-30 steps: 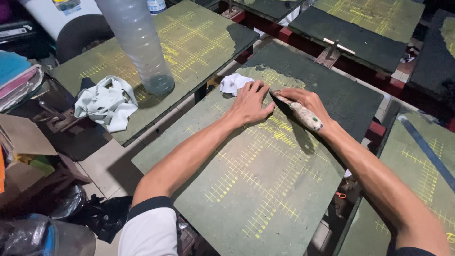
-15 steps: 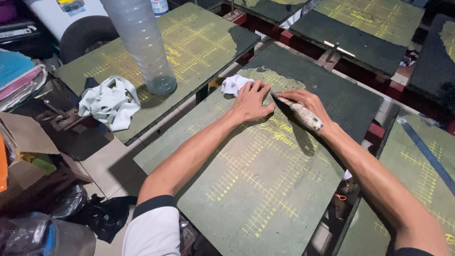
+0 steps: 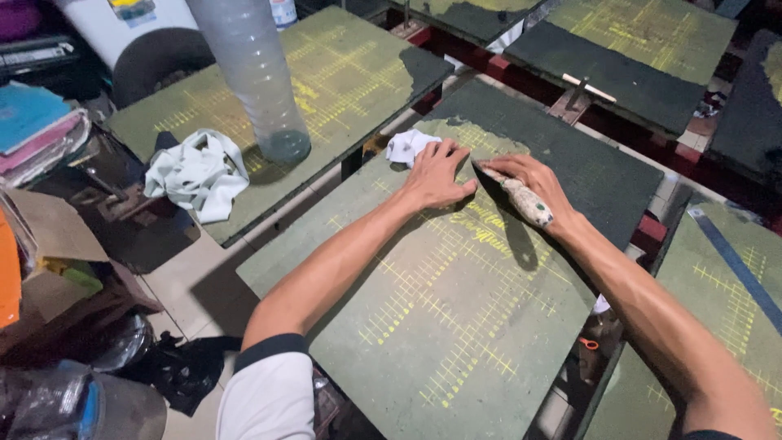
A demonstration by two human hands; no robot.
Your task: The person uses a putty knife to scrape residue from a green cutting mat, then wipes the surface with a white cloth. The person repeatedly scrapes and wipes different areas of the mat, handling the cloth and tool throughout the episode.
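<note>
My left hand (image 3: 437, 173) lies flat, fingers spread, on a green board (image 3: 456, 326) marked with a yellow grid, its fingertips touching a small white rag (image 3: 407, 147) at the board's far edge. My right hand (image 3: 529, 181) grips the pale, paint-crusted handle of a scraper tool (image 3: 525, 201), whose blade end presses on the board just right of my left thumb. Beyond the tool the board's surface looks darker.
A tall clear plastic bottle (image 3: 252, 73) and a crumpled white cloth (image 3: 198, 173) sit on the neighbouring green board (image 3: 342, 73) to the left. More boards lie behind and right. Books (image 3: 37, 130), cardboard and bags crowd the left floor. Orange scissors (image 3: 588, 344) lie in the right gap.
Both hands stay in nearly the same place on the board; the view has shifted slightly.
</note>
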